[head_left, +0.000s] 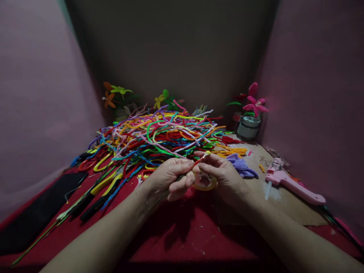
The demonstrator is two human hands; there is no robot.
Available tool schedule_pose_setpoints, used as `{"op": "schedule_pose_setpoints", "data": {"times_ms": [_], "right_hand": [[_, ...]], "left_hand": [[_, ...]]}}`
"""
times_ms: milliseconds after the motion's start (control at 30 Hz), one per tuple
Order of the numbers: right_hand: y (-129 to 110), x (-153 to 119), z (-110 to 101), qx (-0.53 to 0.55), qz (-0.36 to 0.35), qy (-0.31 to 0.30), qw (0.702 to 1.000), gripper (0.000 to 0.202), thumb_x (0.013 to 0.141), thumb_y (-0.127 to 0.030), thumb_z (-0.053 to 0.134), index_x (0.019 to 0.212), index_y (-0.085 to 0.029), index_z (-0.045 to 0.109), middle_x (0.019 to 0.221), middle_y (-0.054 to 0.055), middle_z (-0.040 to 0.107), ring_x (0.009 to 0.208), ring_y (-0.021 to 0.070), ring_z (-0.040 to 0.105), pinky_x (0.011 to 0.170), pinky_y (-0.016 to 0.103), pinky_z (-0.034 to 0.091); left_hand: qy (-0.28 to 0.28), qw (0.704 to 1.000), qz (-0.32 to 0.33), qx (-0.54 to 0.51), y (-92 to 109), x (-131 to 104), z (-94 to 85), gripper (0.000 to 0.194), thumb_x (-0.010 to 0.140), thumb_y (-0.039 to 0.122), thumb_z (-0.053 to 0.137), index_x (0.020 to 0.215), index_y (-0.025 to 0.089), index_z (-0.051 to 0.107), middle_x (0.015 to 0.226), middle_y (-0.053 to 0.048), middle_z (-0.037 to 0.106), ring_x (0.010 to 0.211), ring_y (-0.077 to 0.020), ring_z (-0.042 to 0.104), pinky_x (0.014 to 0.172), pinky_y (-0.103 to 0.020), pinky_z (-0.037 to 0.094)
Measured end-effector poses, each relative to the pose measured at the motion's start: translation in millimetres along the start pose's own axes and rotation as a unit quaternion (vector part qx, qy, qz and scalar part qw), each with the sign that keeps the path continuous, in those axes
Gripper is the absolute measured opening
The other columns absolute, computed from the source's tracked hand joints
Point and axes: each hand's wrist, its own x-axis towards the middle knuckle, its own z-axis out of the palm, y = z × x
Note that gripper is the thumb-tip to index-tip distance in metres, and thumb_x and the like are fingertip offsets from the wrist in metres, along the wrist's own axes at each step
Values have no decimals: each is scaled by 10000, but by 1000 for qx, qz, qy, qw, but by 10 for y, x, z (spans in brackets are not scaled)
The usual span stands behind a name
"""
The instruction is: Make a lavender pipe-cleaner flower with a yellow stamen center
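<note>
My left hand point(167, 174) is closed on a thin stem whose upper part is red, and yellow stamens point(207, 153) stick out at its tip. Fingers of my right hand point(223, 170) pinch close to the red part, just below the stamens. A roll of clear yellowish tape point(209, 187) hangs under my right fingers and appears held by that hand. Whether a strip of tape runs to the stem is too small to tell. Just beyond both hands lies a big heap of coloured pipe cleaners point(162, 132).
Pliers with yellow and black handles point(99, 193), scissors point(102, 163) and a black flat object point(42, 212) lie left. At right, a pink glue gun point(292, 184) and purple petals point(241, 165) rest on a board point(256, 197). Pink flowers point(256, 105) stand in a grey pot point(248, 127).
</note>
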Motion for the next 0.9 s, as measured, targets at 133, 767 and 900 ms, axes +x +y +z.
{"op": "schedule_pose_setpoints", "data": {"times_ms": [133,767,900], "right_hand": [[40,30,-5,51,27,-18,998,201,639,-247,715,812,-153,673,671,5,646,604,106,576,642,255,430],[56,11,22,-10,13,47,999,189,639,-307,693,744,-149,689,673,7,614,606,114,514,613,259,364],[74,18,13,39,38,41,998,211,603,-268,721,758,-134,672,692,24,640,595,123,550,622,269,394]], "left_hand": [[-15,999,15,-30,-33,12,36,311,837,290,460,623,99,582,226,71,325,154,-52,245,200,-140,254],[190,946,95,244,-39,0,183,222,785,356,509,670,168,485,458,78,441,286,-27,331,297,-150,233],[177,965,58,187,5,1,207,251,757,360,549,635,161,457,429,91,404,256,-13,309,271,-129,201]]}}
